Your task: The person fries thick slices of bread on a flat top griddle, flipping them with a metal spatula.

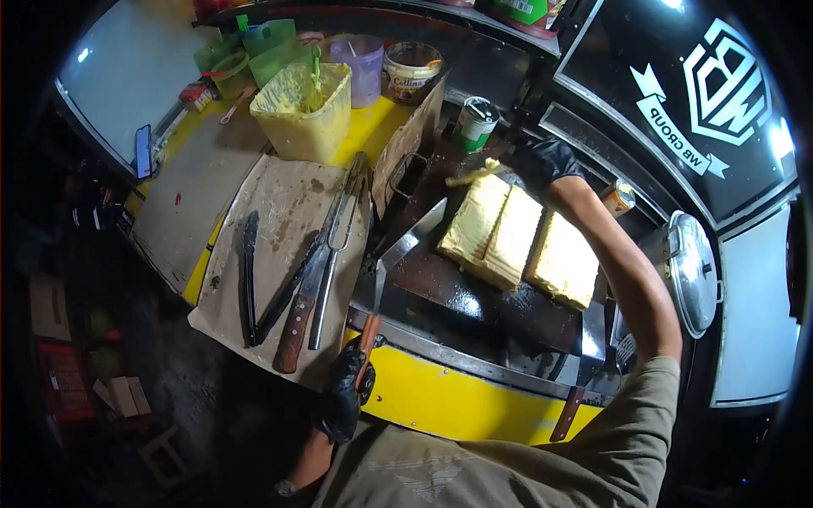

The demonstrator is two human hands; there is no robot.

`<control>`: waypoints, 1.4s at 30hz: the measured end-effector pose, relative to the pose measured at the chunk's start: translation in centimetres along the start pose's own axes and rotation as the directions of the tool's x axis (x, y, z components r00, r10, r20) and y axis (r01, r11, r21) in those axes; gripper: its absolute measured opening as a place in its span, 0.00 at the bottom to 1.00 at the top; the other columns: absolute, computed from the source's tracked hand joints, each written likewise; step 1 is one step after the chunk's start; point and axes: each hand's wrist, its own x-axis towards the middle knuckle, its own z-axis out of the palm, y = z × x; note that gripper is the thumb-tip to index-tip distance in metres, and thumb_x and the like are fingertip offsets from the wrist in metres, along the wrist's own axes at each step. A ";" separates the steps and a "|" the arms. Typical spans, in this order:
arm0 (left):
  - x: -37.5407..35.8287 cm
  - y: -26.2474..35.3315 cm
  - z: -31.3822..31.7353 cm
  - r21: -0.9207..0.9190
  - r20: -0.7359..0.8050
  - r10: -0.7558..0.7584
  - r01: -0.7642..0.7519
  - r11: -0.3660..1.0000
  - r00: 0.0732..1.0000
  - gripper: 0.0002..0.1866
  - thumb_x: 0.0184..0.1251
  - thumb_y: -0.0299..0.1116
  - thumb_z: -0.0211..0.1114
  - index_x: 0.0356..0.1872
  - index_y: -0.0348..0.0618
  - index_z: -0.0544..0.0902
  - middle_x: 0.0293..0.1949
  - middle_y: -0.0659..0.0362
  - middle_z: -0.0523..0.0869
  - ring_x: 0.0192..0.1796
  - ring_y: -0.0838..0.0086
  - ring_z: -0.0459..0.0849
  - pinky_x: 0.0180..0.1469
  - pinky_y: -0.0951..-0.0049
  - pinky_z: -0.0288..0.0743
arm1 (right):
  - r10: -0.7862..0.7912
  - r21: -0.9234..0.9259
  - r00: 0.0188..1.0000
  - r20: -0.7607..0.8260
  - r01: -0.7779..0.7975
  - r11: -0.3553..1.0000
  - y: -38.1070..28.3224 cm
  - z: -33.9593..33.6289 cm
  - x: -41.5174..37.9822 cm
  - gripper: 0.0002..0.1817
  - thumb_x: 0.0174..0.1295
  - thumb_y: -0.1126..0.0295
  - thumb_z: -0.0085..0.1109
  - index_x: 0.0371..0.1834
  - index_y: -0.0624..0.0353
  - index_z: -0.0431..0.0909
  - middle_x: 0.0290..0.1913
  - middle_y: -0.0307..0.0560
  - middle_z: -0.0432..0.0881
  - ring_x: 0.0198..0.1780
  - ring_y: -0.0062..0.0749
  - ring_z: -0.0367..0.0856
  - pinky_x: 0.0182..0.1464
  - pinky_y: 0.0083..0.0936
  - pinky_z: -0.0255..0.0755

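Your black-gloved left hand [341, 396] grips a brown-handled steel spatula [411, 243]. Your black-gloved right hand [549, 162] curls beside yellow-coated rectangular blocks [563, 258] on the dark metal griddle [457, 303]; you cannot tell its hold.

So the big one is on the dark panel [631, 51] at the far right: a white shield logo [727, 83] with the letters WB, and a ribbon [677, 127] beside it saying "WB GROUP", all backwards from this side. Over on the far left, the tub [412, 74] has "Collins" on its label. The green-and-white can [475, 125] has print too, but I can't make it out.
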 end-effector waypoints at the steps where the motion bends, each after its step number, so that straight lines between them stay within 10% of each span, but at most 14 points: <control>1: -0.4 -0.5 -0.6 -0.009 -0.059 0.029 -0.029 1.000 0.998 0.13 0.70 0.42 0.50 0.46 0.46 0.75 0.23 0.71 0.70 0.21 0.87 0.65 0.22 0.85 0.58 | -0.067 -0.050 0.997 0.025 0.069 0.996 -0.4 0.0 -0.1 0.08 0.55 0.71 0.53 0.35 0.56 0.82 0.35 0.52 0.82 0.37 0.44 0.83 0.36 0.34 0.76; 3: -1.1 -1.6 -1.7 -0.016 -0.177 0.086 -0.090 0.996 0.980 0.17 0.69 0.40 0.51 0.54 0.44 0.74 0.26 0.71 0.73 0.23 0.88 0.67 0.24 0.86 0.59 | -0.210 -0.075 0.974 -0.090 0.203 0.976 -2.1 -0.5 -1.9 0.07 0.55 0.70 0.53 0.30 0.57 0.81 0.28 0.51 0.80 0.29 0.43 0.81 0.29 0.35 0.73; 5: -2.7 0.9 -1.6 -0.108 0.030 -0.030 0.033 0.994 0.999 0.20 0.69 0.39 0.51 0.58 0.42 0.72 0.29 0.70 0.74 0.27 0.87 0.70 0.28 0.86 0.62 | -0.127 -0.057 0.988 -0.091 0.122 0.991 -5.5 -4.5 -3.4 0.09 0.58 0.69 0.58 0.22 0.60 0.78 0.23 0.51 0.78 0.28 0.42 0.79 0.29 0.32 0.71; 9: -1.0 -1.0 -2.8 -0.137 -0.038 -0.003 -0.002 0.991 0.999 0.19 0.70 0.41 0.50 0.57 0.43 0.73 0.29 0.70 0.73 0.25 0.88 0.68 0.26 0.86 0.61 | -0.239 -0.239 0.927 -0.287 0.173 0.956 -4.9 -2.1 -4.7 0.08 0.59 0.68 0.57 0.25 0.59 0.76 0.23 0.46 0.72 0.25 0.37 0.74 0.25 0.32 0.66; 10: -0.1 -0.8 -1.9 0.016 -0.086 0.071 -0.070 0.997 0.994 0.12 0.70 0.44 0.49 0.43 0.51 0.76 0.20 0.71 0.70 0.18 0.87 0.65 0.18 0.85 0.55 | -0.302 -0.192 0.872 -0.386 0.245 0.950 -5.1 -2.1 -5.1 0.08 0.60 0.68 0.57 0.26 0.59 0.75 0.23 0.45 0.71 0.24 0.36 0.72 0.24 0.32 0.65; 13: 1.6 1.1 0.5 -0.014 0.015 0.078 -0.077 0.997 0.997 0.11 0.70 0.45 0.50 0.41 0.52 0.76 0.19 0.71 0.68 0.16 0.87 0.64 0.17 0.85 0.54 | -0.110 -0.059 0.992 -0.059 0.106 0.993 -7.2 -4.0 -7.8 0.08 0.58 0.68 0.53 0.29 0.59 0.81 0.22 0.47 0.75 0.24 0.37 0.76 0.23 0.30 0.66; 18: 3.2 -0.1 1.1 -0.046 0.082 0.001 0.003 0.999 0.997 0.13 0.71 0.47 0.48 0.35 0.52 0.76 0.18 0.72 0.67 0.17 0.89 0.65 0.18 0.86 0.57 | 0.237 0.115 0.968 -0.085 -0.227 0.967 -4.5 -3.2 -12.9 0.19 0.59 0.75 0.48 0.54 0.50 0.75 0.34 0.54 0.79 0.34 0.48 0.80 0.34 0.38 0.74; 22: 2.1 -0.2 1.5 0.026 0.136 -0.054 0.051 0.998 0.989 0.14 0.71 0.47 0.48 0.37 0.51 0.76 0.18 0.70 0.68 0.15 0.87 0.63 0.16 0.86 0.56 | 0.408 0.274 0.904 -0.132 -0.362 0.891 -2.5 3.7 -12.7 0.15 0.60 0.72 0.47 0.50 0.55 0.75 0.38 0.57 0.81 0.37 0.51 0.81 0.36 0.41 0.75; 24: 2.0 -0.4 1.6 0.018 0.137 -0.083 0.081 0.997 0.987 0.15 0.71 0.48 0.49 0.39 0.49 0.76 0.18 0.70 0.67 0.15 0.87 0.63 0.16 0.85 0.55 | 0.451 0.130 0.889 0.084 -0.458 0.879 -3.6 6.5 -12.8 0.18 0.60 0.70 0.48 0.55 0.50 0.74 0.35 0.56 0.80 0.36 0.49 0.81 0.38 0.39 0.75; 29: 2.6 -1.7 0.9 -0.001 0.089 -0.105 0.106 0.994 0.990 0.15 0.71 0.47 0.48 0.39 0.47 0.75 0.16 0.70 0.66 0.14 0.85 0.62 0.15 0.84 0.53 | 0.325 0.310 0.943 0.069 -0.330 0.892 -6.4 0.0 -17.4 0.16 0.56 0.74 0.53 0.48 0.56 0.79 0.34 0.58 0.81 0.36 0.50 0.81 0.35 0.37 0.74; 32: 2.9 -1.5 0.6 0.029 0.128 -0.099 0.096 0.995 0.987 0.15 0.71 0.47 0.47 0.39 0.47 0.74 0.15 0.70 0.66 0.13 0.85 0.62 0.15 0.84 0.53 | 0.542 0.414 0.820 0.185 -0.565 0.714 -5.8 -1.2 -20.9 0.18 0.60 0.72 0.45 0.53 0.57 0.75 0.37 0.61 0.81 0.40 0.55 0.80 0.41 0.43 0.74; 35: 2.5 -1.1 0.6 0.054 0.173 -0.102 0.094 0.994 0.980 0.15 0.72 0.47 0.47 0.38 0.47 0.73 0.15 0.70 0.66 0.13 0.86 0.62 0.14 0.84 0.54 | 0.724 0.284 0.669 0.166 -0.736 0.615 -6.1 -1.0 -21.6 0.15 0.55 0.71 0.51 0.45 0.62 0.78 0.35 0.65 0.80 0.38 0.58 0.80 0.41 0.42 0.75; 42: 0.3 -0.5 0.0 0.143 0.158 -0.096 0.073 0.987 0.983 0.18 0.71 0.48 0.46 0.46 0.44 0.74 0.16 0.70 0.67 0.13 0.87 0.61 0.14 0.86 0.54 | 0.676 0.466 0.714 0.183 -0.668 0.580 -7.3 4.6 -15.0 0.09 0.44 0.78 0.54 0.30 0.66 0.81 0.34 0.63 0.81 0.39 0.53 0.82 0.40 0.39 0.76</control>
